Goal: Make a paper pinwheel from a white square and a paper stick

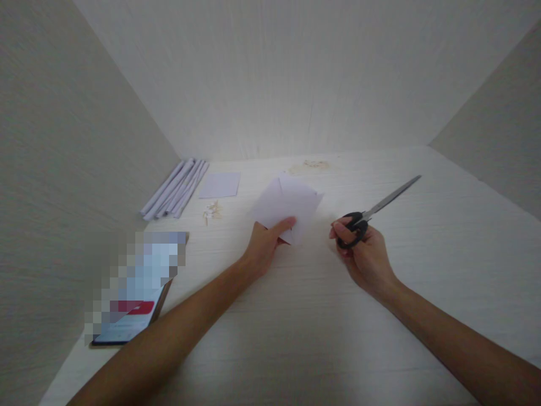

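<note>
Head view, both hands over the table. Left hand: fingers closed in a pinch on the near edge of a folded white paper, thumb on top, other fingers under the sheet and hidden. The paper extends away from the fingers, up and toward the back wall, tilted, w/ its far corners lifted off the table; whether its near corner touches the table cannot be told. Right hand: fingers curled tight through and around the black handles of the scissors; hand rests low near the table. Blades closed or nearly so, silver, pointing away from the hand to the upper right, tip well clear of the paper. Scissors handles sit just right of the paper's near corner, a small gap between them; blades do not touch the sheet.

Outward from the hands: a flat square sheet lies on the table behind and left of the held paper, apart from it. Left of that, a bundle of rolled paper tubes lies side by side against the left wall, angled toward the back corner. Small paper scraps lie between the square sheet and the left hand. A faint stain marks the table near the back wall. Near left: a phone w/ lit screen, partly blurred, flat on the table beside the left forearm. Plain pale walls enclose the table on three sides.
</note>
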{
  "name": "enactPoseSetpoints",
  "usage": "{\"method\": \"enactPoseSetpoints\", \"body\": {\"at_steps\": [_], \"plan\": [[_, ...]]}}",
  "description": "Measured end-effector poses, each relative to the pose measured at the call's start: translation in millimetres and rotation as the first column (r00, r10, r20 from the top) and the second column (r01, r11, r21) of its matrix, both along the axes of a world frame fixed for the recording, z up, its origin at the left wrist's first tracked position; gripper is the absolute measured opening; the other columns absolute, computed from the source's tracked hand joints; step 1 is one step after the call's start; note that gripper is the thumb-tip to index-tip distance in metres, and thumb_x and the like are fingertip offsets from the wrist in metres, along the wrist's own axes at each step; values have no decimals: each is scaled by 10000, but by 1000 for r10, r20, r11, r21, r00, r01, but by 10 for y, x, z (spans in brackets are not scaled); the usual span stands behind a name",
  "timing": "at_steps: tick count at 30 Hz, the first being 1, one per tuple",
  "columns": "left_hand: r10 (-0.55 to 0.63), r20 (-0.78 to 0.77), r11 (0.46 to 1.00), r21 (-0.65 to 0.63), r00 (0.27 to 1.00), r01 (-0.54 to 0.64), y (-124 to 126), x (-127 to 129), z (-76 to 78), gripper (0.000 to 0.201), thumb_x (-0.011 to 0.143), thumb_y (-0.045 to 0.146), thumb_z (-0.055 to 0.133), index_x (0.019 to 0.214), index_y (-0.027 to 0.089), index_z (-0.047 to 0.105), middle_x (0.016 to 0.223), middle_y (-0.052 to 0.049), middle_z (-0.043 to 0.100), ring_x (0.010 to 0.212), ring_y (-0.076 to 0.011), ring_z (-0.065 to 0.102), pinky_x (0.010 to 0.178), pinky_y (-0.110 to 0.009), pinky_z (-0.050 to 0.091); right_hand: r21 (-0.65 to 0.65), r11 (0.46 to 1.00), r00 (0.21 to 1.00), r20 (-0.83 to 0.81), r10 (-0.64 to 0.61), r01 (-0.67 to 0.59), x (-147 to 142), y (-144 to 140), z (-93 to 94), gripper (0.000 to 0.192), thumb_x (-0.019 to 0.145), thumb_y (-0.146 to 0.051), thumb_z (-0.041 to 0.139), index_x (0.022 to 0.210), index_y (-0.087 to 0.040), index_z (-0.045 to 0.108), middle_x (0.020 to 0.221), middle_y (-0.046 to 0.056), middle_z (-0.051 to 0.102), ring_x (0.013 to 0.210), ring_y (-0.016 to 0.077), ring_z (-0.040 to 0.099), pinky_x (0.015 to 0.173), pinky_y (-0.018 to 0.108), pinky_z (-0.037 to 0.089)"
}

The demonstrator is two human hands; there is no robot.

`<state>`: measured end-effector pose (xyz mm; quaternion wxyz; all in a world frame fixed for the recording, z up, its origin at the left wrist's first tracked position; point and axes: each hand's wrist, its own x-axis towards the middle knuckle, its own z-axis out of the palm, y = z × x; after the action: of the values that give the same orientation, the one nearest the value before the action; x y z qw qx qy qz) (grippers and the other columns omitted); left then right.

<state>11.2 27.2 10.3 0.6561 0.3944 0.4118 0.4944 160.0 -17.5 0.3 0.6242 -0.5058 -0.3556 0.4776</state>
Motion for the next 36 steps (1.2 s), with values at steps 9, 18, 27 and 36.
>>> {"method": "enactPoseSetpoints", "body": {"at_steps": [9,18,27,36], "plan": [[94,-91,995,47,991,-90,-107,88,-36,206,591,302,658,644,138,547,543,34,519,455,-74,467,377,-176,371,-108,977,955,214,205,-185,-182,-133,53,152,593,-264,672,655,-141,610,534,-25,533,476,71,435,433,208,347],[101,-157,993,69,982,-91,-164,103,-105,217,605,331,655,654,145,554,547,25,542,442,-77,474,398,-184,379,-132,968,941,237,241,-215,-198,-127,99,108,562,-209,662,572,-154,570,501,-38,509,460,72,431,432,209,349],[61,-9,998,5,998,-61,-137,114,-120,208,587,309,670,639,135,568,532,28,545,436,-71,472,417,-187,384,-129,975,930,299,214,-182,-180,-109,79,106,552,-197,662,595,-143,582,498,-42,493,443,65,417,427,200,354],[34,-164,993,114,986,-15,-161,102,-156,233,625,358,640,628,132,582,511,9,552,428,-79,484,410,-184,402,-72,963,928,257,269,-259,-178,-88,74,90,549,-175,671,556,-156,583,552,-20,564,518,93,488,497,211,394]]}}
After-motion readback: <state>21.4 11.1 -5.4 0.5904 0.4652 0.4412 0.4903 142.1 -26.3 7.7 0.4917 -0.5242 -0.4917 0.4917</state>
